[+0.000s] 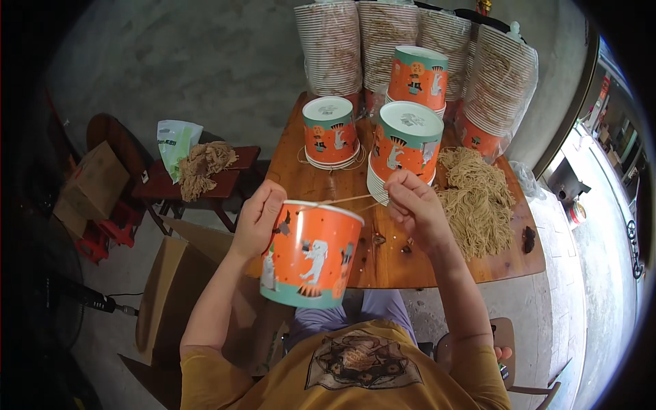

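Nearest the camera, an orange paper bucket point(311, 254) with a teal band at its base hangs tilted over the near edge of the wooden table point(383, 263), its open mouth turned up and toward the far side. On its left, the left hand point(258, 220) is closed around the bucket's rim and upper wall, thumb on the outside. Across the mouth runs a thin tan string point(342, 200), pulled fairly taut from the rim toward the right. At its right end the right hand point(415, 203) is closed in a pinch on the string, fingers curled, just in front of a stack of upturned buckets point(403, 152). Judging from this, the step in hand is fitting a string handle to the bucket: one end seems to sit at the left rim while the other is being drawn across. The next move likely calls for steadying the bucket with the left hand and guiding the free end to the opposite rim with a fine pinch. Farther right, a loose heap of tan strings point(478, 198) lies on the table.
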A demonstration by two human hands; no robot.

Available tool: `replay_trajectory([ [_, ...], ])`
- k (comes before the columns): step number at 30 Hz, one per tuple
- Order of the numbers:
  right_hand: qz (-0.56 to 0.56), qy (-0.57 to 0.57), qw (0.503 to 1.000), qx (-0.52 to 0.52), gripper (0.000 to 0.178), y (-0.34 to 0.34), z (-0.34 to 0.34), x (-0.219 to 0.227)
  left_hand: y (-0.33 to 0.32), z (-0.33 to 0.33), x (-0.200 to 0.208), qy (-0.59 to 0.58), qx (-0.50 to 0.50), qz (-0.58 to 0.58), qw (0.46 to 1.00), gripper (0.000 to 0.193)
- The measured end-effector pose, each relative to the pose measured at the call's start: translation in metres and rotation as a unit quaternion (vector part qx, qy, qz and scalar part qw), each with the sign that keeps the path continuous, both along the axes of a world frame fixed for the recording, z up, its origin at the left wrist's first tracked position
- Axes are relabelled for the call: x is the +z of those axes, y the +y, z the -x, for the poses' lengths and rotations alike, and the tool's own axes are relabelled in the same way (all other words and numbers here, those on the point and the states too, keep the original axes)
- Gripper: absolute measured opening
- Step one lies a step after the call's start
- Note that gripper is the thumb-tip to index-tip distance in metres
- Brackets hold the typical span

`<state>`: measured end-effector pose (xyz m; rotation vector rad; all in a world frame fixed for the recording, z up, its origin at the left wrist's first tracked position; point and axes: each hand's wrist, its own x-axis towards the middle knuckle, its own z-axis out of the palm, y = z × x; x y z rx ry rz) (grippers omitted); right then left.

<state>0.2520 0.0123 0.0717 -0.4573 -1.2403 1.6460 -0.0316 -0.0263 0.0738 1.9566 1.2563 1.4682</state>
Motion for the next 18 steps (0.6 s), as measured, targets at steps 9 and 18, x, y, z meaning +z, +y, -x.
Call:
replay_trajectory([
  [9,-0.054,0.005,0.999,0.002,0.013,0.0,0.036,0.034,0.005,0.001,0.001,0.113,-0.268,0.085,0.953,0.037],
  [18,-0.065,0.026,0.997,-0.039,0.011,-0.028,0.068,0.049,-0.024,-0.035,0.005,0.132,-0.341,-0.041,0.93,0.018],
])
